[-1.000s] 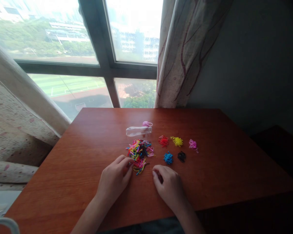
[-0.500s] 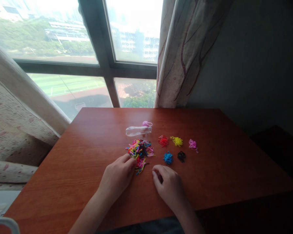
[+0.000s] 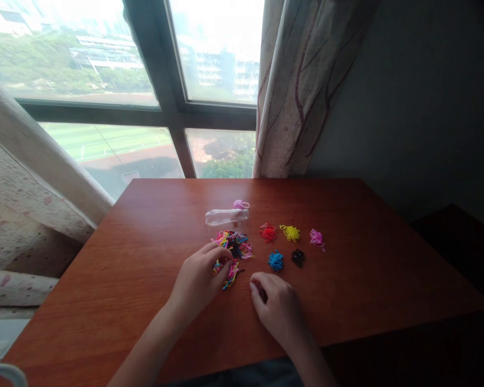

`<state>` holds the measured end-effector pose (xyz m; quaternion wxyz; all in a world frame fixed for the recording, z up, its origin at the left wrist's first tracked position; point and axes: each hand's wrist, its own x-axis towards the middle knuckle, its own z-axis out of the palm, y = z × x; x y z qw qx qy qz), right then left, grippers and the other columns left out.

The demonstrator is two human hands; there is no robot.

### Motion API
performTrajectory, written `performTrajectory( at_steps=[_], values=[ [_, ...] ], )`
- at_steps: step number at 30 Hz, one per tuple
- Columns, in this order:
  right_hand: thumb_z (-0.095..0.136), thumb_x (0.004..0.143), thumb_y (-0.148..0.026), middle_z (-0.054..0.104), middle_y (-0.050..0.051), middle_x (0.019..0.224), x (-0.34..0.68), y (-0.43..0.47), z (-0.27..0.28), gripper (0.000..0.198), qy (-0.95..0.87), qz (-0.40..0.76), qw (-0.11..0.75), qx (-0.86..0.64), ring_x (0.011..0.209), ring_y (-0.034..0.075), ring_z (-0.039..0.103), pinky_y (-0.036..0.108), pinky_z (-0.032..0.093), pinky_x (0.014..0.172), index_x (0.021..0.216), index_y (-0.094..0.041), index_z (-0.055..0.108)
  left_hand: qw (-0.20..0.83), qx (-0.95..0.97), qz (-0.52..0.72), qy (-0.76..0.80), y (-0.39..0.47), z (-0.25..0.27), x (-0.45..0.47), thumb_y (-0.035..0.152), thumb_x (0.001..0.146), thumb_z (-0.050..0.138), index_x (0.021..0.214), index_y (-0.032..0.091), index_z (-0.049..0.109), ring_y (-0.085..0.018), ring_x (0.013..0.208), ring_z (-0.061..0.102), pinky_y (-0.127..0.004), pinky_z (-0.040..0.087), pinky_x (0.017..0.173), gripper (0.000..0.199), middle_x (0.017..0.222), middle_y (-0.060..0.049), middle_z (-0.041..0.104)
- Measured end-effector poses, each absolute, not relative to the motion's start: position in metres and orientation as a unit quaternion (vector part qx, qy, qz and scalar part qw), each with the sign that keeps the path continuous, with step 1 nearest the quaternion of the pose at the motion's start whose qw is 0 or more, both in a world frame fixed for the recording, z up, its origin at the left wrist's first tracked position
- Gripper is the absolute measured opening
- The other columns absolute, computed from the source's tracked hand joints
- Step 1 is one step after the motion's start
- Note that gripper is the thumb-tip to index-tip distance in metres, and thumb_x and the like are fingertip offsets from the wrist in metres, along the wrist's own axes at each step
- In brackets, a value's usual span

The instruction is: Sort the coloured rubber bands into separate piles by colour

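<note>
A mixed heap of small coloured rubber bands (image 3: pixel 236 247) lies near the middle of the table. Over its near left side reaches my left hand (image 3: pixel 199 271), fingers bent and the thumb a little apart from them; the fingertips touch or hover just above the bands. My right hand (image 3: pixel 276 301) rests on the table to the right of the heap, thumb and forefinger pressed together. Whatever it may hold is too small to see. Beyond it sit sorted piles: blue bands (image 3: pixel 275 260), black bands (image 3: pixel 297 258), red bands (image 3: pixel 268 233), yellow bands (image 3: pixel 291 233) and pink bands (image 3: pixel 317 239).
Behind the heap a clear bottle (image 3: pixel 226 217) lies on its side, with a pink cap with a loop (image 3: pixel 241 204) beside its neck. The wooden table (image 3: pixel 116 279) ends at a window (image 3: pixel 173 118) with curtains (image 3: pixel 298 97). A white curved object (image 3: pixel 6 371) shows at lower left.
My left hand has shifted slightly up over the heap, and its thumb and fingers have parted. My right hand keeps its pose. The whole view has drifted slightly.
</note>
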<state>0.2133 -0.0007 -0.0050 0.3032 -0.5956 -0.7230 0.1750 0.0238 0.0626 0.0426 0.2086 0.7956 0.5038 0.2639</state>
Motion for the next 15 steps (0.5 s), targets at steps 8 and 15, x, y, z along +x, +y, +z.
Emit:
performTrajectory(
  at_steps=[8,15],
  values=[
    [0.048,0.089,-0.013,0.067,0.001,0.076,0.213,-0.001,-0.006,0.017,-0.724,0.17,0.306,-0.594,0.072,0.017,0.062,0.025,0.037,0.065,0.084,-0.022,0.061,0.163,0.847,0.222,0.454,0.118,0.055,0.088,0.018,0.087,0.055,0.086,0.021,0.07,-0.016,0.076,0.064,-0.025,0.046,0.068,0.015,0.09,-0.004,0.068],
    [0.049,0.088,-0.012,0.065,0.001,0.075,0.213,0.0,-0.009,0.016,-0.719,0.179,0.316,-0.592,0.071,0.017,0.06,0.026,0.035,0.064,0.082,-0.022,0.061,0.158,0.863,0.186,0.442,0.154,0.036,0.126,0.016,0.081,0.058,0.081,0.021,0.073,-0.017,0.07,0.064,-0.025,0.047,0.064,0.016,0.085,-0.005,0.069]
  ],
)
